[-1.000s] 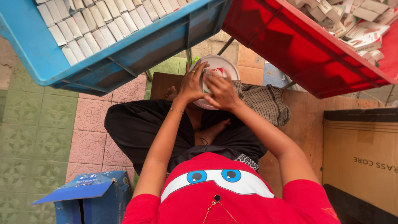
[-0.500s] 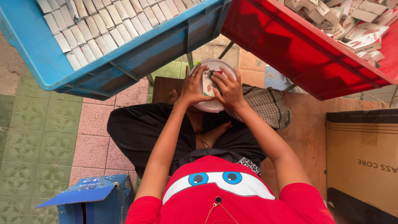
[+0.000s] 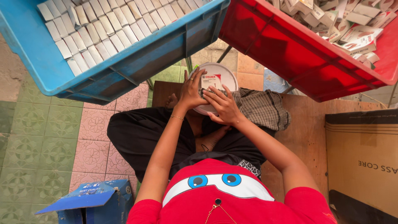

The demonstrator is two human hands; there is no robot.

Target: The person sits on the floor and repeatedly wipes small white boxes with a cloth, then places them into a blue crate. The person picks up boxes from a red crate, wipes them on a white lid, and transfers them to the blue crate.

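Crates, blue (image 3: 49, 79) and red (image 3: 290, 58) (box-filled), flank hands (image 3: 207, 99) pressing a small carton (image 3: 210, 81).

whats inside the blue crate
The blue crate holds small white boxes packed on edge in tight rows, filling the visible part. Its top runs out of frame, and whatever lies beneath the rows is covered.

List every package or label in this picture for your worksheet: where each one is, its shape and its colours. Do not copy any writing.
Small carton: held by left hand and right hand over a round white lid; white, red print.
White boxes: neat rows in blue crate.
White-and-red cartons: loose heap in red crate.
Brown cardboard box: right edge.
Blue carton: bottom left, flap open.
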